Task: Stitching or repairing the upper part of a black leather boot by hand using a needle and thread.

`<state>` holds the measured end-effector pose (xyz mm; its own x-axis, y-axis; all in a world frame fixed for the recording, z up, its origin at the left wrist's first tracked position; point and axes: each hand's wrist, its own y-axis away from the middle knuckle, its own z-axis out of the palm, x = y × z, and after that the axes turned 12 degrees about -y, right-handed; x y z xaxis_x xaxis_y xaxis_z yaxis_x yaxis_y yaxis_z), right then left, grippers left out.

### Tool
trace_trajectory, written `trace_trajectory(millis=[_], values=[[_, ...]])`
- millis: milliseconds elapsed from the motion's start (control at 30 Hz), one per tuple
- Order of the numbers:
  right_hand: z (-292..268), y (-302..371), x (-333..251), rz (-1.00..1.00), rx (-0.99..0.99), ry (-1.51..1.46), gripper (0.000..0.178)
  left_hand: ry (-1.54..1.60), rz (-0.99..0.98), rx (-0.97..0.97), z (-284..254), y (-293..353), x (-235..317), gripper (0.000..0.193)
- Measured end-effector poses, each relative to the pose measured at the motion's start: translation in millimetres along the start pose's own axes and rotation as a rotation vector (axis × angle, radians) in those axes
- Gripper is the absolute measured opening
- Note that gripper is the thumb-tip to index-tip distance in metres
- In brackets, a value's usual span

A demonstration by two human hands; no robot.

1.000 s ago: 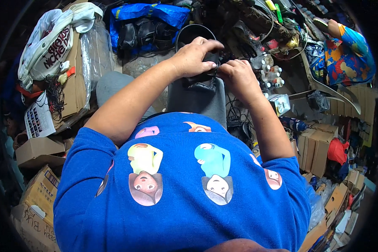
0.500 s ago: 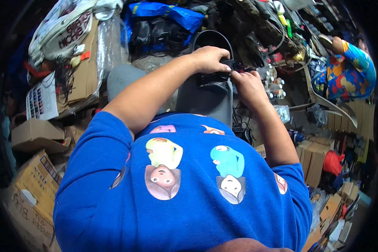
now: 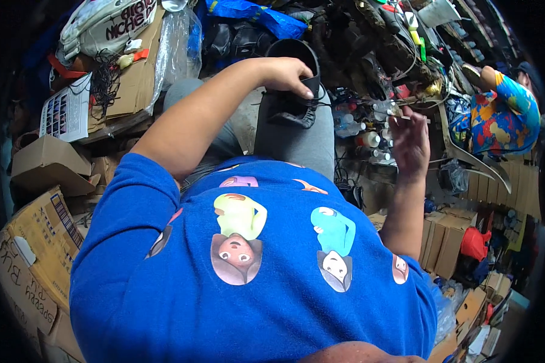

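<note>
Head view: 1 black shoe-like piece (image 3: 293, 113) rests on the grey-clad leg (image 3: 293, 144), probably because this gives firm support.
Left hand (image 3: 287, 75): grips the piece, thumb pressing, seemingly to prevent turning.
Right hand (image 3: 412, 139): well apart, fingers half bent; I cannot tell if it holds something.
Piece's look: dark, far rim rounded, near edge puckered.

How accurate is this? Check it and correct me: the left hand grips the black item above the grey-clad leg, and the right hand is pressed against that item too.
The right hand is wrong: the head view shows it apart from the item, raised off to the right. The left hand does grip the black item above the grey-clad leg.
</note>
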<state>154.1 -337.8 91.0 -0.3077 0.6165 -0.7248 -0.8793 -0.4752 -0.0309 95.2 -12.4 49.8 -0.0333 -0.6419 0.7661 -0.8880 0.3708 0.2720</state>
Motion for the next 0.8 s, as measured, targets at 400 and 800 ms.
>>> trace_trajectory(millis=[400, 800], values=[[-147, 44, -111, -0.032, 0.168, 0.447, 0.014, 0.256, 0.028, 0.136, 28, 36, -31, 0.028], [11, -22, 96, -0.02, -0.428, 1.23, 0.027, -0.316, -0.156, 0.54, 44, 41, 18, 0.038]])
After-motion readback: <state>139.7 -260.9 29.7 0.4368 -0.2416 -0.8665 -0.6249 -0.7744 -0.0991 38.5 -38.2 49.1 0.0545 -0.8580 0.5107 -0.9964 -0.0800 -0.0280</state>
